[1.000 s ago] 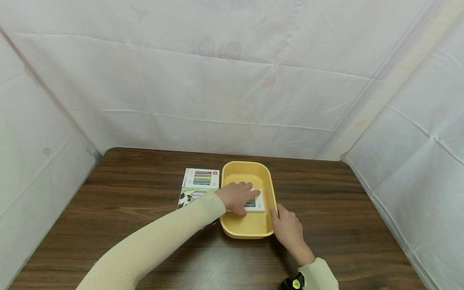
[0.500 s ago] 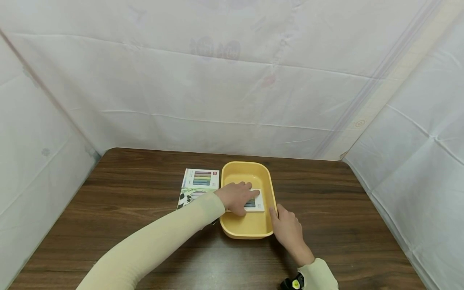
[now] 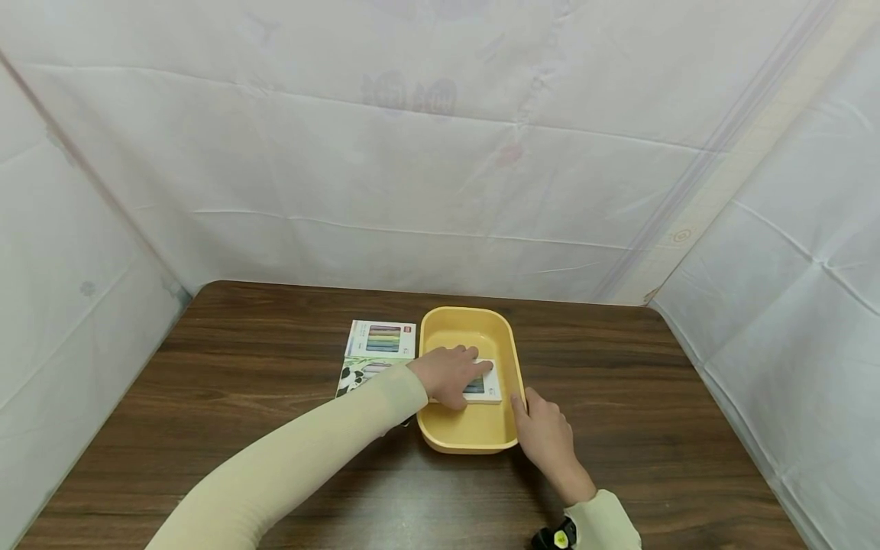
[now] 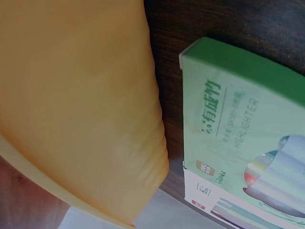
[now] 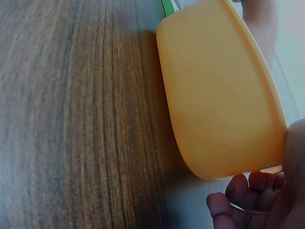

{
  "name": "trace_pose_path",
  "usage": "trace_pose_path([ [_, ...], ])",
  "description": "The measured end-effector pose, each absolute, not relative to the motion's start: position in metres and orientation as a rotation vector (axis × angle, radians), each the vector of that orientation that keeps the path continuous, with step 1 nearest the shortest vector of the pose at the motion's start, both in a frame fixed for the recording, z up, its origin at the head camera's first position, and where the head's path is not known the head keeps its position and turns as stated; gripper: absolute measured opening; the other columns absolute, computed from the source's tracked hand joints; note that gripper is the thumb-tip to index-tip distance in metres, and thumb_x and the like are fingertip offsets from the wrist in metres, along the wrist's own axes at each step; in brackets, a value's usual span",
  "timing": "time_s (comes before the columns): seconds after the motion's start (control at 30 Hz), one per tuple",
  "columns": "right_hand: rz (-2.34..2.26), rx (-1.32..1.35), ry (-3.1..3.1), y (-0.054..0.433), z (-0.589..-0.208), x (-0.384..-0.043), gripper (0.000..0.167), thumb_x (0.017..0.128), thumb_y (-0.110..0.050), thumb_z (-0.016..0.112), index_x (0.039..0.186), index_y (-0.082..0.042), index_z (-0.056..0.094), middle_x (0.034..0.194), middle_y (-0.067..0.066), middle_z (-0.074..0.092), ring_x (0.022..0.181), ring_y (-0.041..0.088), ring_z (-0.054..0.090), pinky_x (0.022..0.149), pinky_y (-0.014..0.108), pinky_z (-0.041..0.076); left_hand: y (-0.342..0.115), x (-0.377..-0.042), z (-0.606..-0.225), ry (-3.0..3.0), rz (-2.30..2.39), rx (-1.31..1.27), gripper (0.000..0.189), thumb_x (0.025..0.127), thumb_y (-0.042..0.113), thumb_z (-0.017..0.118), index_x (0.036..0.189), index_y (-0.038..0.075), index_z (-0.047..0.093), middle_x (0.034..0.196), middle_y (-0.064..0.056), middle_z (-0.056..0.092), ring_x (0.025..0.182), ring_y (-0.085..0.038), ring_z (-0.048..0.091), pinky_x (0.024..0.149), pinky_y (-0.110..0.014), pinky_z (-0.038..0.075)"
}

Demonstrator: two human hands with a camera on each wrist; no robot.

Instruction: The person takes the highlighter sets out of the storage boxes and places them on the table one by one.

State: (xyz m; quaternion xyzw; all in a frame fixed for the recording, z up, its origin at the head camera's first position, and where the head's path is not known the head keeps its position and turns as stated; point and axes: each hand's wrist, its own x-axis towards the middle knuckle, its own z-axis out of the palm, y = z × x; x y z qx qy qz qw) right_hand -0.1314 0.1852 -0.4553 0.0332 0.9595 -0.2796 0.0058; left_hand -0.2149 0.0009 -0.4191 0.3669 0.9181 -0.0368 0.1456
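In the head view a yellow plastic basin [image 3: 470, 425] stands on the dark wooden table. My left hand [image 3: 447, 374] reaches into it over a white box of pens [image 3: 491, 387] with a window. The thumb lies at the box's near edge and the fingers reach across to its far side; the hand covers much of the box. My right hand [image 3: 546, 434] grips the basin's right rim near the front corner, thumb over the rim. The right wrist view shows its curled fingers [image 5: 238, 189] outside the basin wall.
Left of the basin lies a white pen box [image 3: 381, 338] with a coloured window. Just nearer is a green highlighter box [image 4: 228, 114] with a panda print, partly behind my left sleeve [image 3: 316, 431]. White sheeting [image 3: 385, 176] hangs behind the table's far edge.
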Motion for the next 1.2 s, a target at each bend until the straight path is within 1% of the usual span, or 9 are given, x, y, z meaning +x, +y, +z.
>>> trace_pose_path([
  [0.27, -0.884, 0.102, 3.003, 0.185, -0.456, -0.133, 0.032, 0.101, -0.032, 0.044, 0.078, -0.011, 0.050, 0.058, 0.001, 0.045, 0.050, 0.016, 0.044, 0.045, 0.031, 0.031, 0.001, -0.216, -0.419, 2.653, -0.101, 1.049, 0.071, 0.084, 0.032, 0.065, 0.149, 0.029, 0.037, 0.140, -0.002, 0.047, 0.120, -0.019, 0.050, 0.096, -0.038, 0.047],
  [0.53, -0.879, 0.099, 3.031, 0.185, -0.456, -0.134, 0.030, 0.100, -0.031, 0.046, 0.078, -0.011, 0.051, 0.058, 0.001, 0.045, 0.051, 0.016, 0.045, 0.046, 0.031, 0.032, -0.001, -0.218, -0.415, 2.665, -0.080, 1.041, 0.072, 0.084, 0.034, 0.064, 0.150, 0.028, 0.036, 0.145, -0.004, 0.044, 0.126, -0.021, 0.048, 0.102, -0.041, 0.044],
  [0.8, -0.860, 0.118, 3.016, 0.186, -0.456, -0.136, 0.030, 0.100, -0.032, 0.046, 0.080, -0.012, 0.053, 0.059, 0.001, 0.046, 0.053, 0.017, 0.047, 0.047, 0.031, 0.032, -0.003, -0.223, -0.412, 2.672, -0.022, 1.068, 0.073, 0.084, 0.036, 0.064, 0.150, 0.028, 0.034, 0.146, -0.004, 0.042, 0.125, -0.020, 0.048, 0.103, -0.040, 0.044],
  [1.07, -0.845, 0.118, 3.023, 0.185, -0.456, -0.137, 0.030, 0.100, -0.033, 0.045, 0.080, -0.012, 0.052, 0.059, 0.002, 0.046, 0.054, 0.017, 0.047, 0.048, 0.032, 0.033, -0.005, -0.225, -0.409, 2.688, -0.067, 1.122, 0.073, 0.083, 0.038, 0.063, 0.150, 0.027, 0.035, 0.140, -0.003, 0.046, 0.115, -0.019, 0.050, 0.096, -0.039, 0.046],
  [1.2, -0.838, 0.107, 3.029, 0.185, -0.455, -0.137, 0.031, 0.101, -0.033, 0.045, 0.080, -0.011, 0.053, 0.060, 0.002, 0.047, 0.054, 0.017, 0.048, 0.048, 0.032, 0.033, -0.006, -0.225, -0.407, 2.695, -0.084, 1.140, 0.072, 0.084, 0.040, 0.061, 0.150, 0.028, 0.035, 0.139, -0.003, 0.046, 0.116, -0.019, 0.050, 0.094, -0.039, 0.046],
])
